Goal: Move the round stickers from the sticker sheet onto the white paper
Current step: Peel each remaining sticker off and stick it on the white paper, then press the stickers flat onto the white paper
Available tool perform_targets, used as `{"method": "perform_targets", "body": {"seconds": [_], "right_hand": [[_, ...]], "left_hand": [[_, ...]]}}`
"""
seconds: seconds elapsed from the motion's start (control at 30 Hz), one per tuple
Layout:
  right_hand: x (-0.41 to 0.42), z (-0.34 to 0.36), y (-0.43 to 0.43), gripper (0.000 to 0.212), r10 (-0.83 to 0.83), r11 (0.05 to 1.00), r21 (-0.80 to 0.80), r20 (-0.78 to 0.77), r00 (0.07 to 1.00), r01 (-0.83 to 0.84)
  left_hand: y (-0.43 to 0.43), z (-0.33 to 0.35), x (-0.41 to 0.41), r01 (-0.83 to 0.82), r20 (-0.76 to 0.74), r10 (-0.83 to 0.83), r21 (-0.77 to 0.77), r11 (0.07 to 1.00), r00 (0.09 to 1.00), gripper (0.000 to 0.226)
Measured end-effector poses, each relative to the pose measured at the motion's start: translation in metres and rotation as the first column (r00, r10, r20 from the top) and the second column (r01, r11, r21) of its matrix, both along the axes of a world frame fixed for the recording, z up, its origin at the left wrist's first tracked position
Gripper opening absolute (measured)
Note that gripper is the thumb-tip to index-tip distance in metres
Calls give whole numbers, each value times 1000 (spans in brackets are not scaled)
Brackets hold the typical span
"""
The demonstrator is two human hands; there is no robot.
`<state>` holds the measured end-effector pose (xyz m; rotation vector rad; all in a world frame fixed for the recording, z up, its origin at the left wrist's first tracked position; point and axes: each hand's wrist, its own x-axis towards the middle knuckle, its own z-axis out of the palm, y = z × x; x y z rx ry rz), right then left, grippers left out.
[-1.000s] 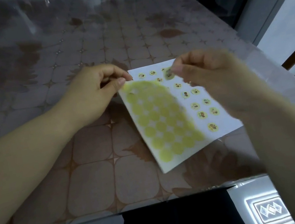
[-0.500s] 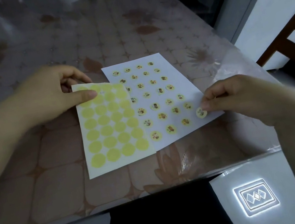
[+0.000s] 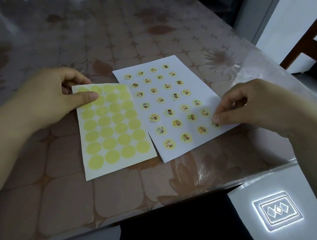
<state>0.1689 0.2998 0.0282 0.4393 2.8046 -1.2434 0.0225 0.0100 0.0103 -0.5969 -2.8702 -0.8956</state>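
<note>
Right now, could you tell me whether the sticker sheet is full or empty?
Empty where visible: the sticker sheet shows only blank yellow circles; round stickers sit on the white paper. The left hand covers one corner.

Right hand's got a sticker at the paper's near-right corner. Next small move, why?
Probably press the sticker flat and let go. The right hand holds it against the paper at the end of the near row, in line with its neighbours. The left hand grips the sheet, whose circles all look bare.
</note>
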Motion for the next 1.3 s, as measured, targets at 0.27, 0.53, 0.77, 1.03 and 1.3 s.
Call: {"method": "perform_targets", "body": {"seconds": [0.27,0.53,0.77,1.03,1.3], "right_hand": [[-6,2,5,36,32,995,96,90,995,-40],[-10,4,8,30,151,972,155,163,975,-176],[-45,26,-25,13,324,903,304,-11,946,-305],[-121,5,-75,78,501,626,658,73,862,-419],[-119,-2,-71,65,583,419,811,103,806,-407]], "left_hand": [[-3,-2,-3,19,-53,-22,-59,998,998,26],[0,-3,2,93,-128,-107,-112,989,986,48],[14,-4,18,316,-147,-384,-345,884,912,78],[4,-1,13,306,-145,-389,-401,863,910,81],[14,-5,15,406,-144,-478,-352,843,867,78]]}}
